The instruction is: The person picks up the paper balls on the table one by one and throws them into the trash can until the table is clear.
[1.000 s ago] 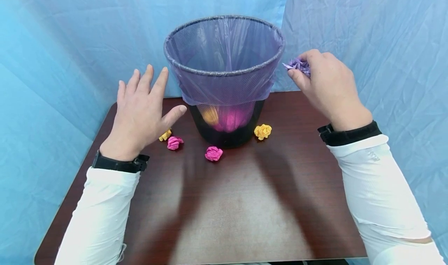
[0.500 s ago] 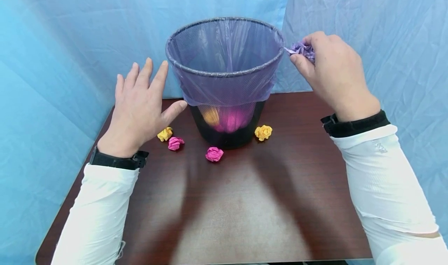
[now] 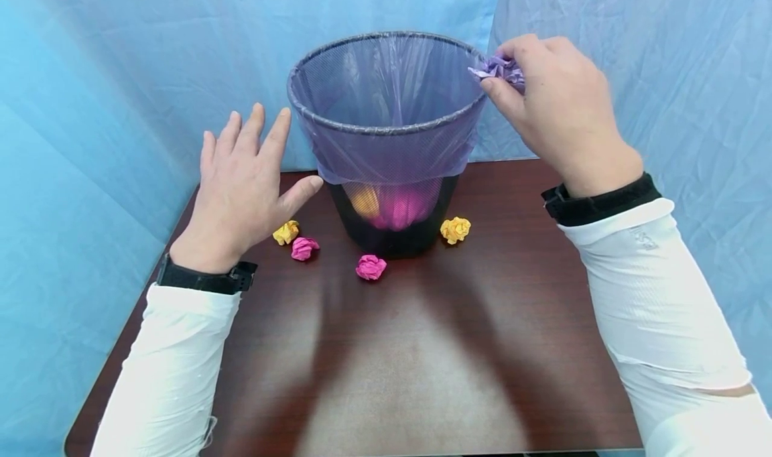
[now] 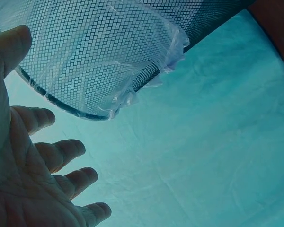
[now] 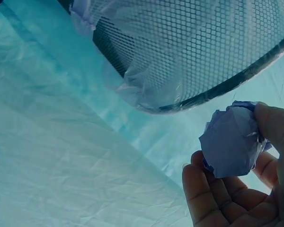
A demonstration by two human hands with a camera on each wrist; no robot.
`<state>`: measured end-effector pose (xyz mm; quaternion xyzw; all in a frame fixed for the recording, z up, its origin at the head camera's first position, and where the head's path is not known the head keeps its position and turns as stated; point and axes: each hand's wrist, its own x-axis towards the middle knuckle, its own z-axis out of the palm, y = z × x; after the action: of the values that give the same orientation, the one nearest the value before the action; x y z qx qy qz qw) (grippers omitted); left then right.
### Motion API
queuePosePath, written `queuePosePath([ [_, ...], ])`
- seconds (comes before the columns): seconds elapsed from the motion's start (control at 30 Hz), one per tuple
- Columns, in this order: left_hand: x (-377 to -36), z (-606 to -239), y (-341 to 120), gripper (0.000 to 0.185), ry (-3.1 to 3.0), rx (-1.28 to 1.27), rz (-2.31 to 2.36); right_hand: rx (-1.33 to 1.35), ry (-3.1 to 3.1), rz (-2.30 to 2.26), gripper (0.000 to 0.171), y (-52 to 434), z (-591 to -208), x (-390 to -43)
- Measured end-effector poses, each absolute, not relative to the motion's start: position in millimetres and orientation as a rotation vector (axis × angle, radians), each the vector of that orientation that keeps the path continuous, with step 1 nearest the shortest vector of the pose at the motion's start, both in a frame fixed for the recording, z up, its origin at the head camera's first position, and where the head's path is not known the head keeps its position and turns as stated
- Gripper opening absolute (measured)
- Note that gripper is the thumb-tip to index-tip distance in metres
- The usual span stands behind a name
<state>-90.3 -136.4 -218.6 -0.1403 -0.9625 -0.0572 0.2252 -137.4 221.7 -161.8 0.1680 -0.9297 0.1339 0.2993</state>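
In the head view my right hand (image 3: 561,102) pinches a crumpled purple paper ball (image 3: 502,72) at the right rim of a black mesh wastebasket (image 3: 392,130). The right wrist view shows this paper ball (image 5: 232,139) between thumb and fingertips, just outside the rim. A translucent purple bag lines the wastebasket and folds over its rim. To its left, my left hand (image 3: 238,182) hovers with fingers spread, holding nothing. Its straight fingers also show beside the mesh (image 4: 99,56) in the left wrist view. Yellow and pink shapes show through the lower mesh.
On the brown table (image 3: 386,376) lie a yellow paper ball (image 3: 286,232) and a pink paper ball (image 3: 304,248) near my left hand. Another pink ball (image 3: 370,267) sits before the wastebasket, and a yellow ball (image 3: 455,230) at its right. Blue cloth (image 3: 181,41) hangs behind.
My right hand has risen with the purple paper ball, first moving slightly right, then left to the wastebasket rim. The left hand has shifted only slightly, staying spread.
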Motion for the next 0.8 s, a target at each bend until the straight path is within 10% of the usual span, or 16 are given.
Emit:
queuePosePath([
  [0.8, -90, -228, -138, 0.088, -2.706, -0.349, -0.179, 0.579, -2.490, 0.363, 0.042, 194, -165, -143],
])
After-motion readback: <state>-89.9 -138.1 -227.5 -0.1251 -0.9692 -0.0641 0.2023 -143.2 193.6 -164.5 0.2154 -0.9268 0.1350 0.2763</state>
